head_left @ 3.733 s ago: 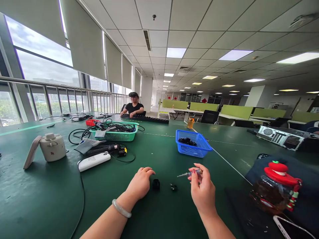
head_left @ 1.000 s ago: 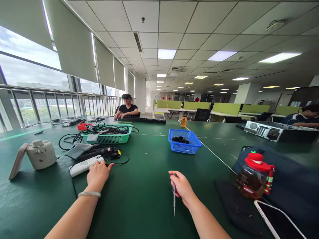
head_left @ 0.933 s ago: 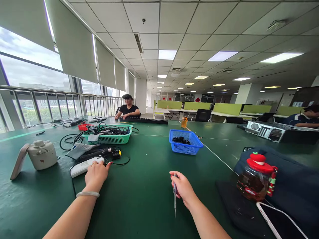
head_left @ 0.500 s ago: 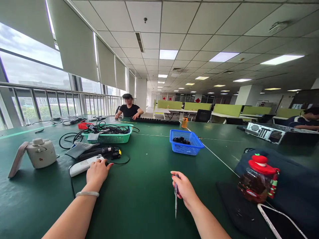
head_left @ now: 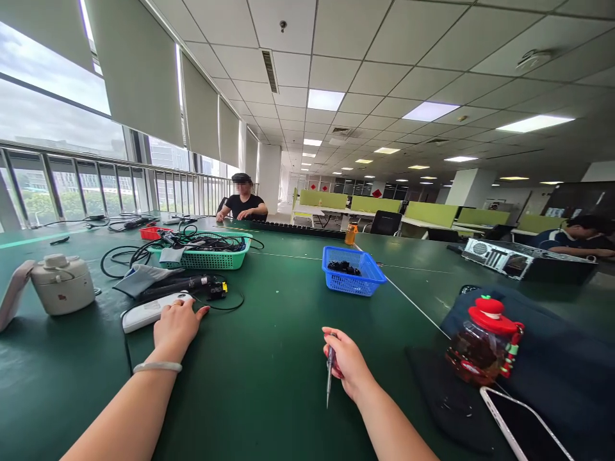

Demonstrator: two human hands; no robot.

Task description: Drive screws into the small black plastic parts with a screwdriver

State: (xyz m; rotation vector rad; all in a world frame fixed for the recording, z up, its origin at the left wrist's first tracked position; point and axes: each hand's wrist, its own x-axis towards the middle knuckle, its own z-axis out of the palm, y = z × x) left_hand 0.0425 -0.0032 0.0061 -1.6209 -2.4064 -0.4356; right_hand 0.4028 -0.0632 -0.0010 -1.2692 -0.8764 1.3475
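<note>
My left hand (head_left: 177, 326) lies palm down at the right end of a white oblong device (head_left: 150, 312), its thumb spread away to the right; the fingertips are partly hidden. A black cable hangs from the device's left end. In the middle of the table, my right hand (head_left: 348, 363) is closed around a slim screwdriver (head_left: 329, 378), whose thin metal shaft points down towards me. The tool's upper part is hidden in my fingers. Farther off stands a blue basket (head_left: 354, 282) with small black parts inside.
Behind my left hand are a black cable bundle (head_left: 185, 287), a green basket (head_left: 211, 258) of cables and a cream pot (head_left: 65, 291). At right stand a red-lidded jar (head_left: 480, 349), a phone (head_left: 526, 426) and a computer case (head_left: 523, 259). A person (head_left: 243, 202) sits at the far end.
The whole view has shifted slightly, so the table's things appear farther left. My left hand stays on the white device, and my right hand still grips the screwdriver.
</note>
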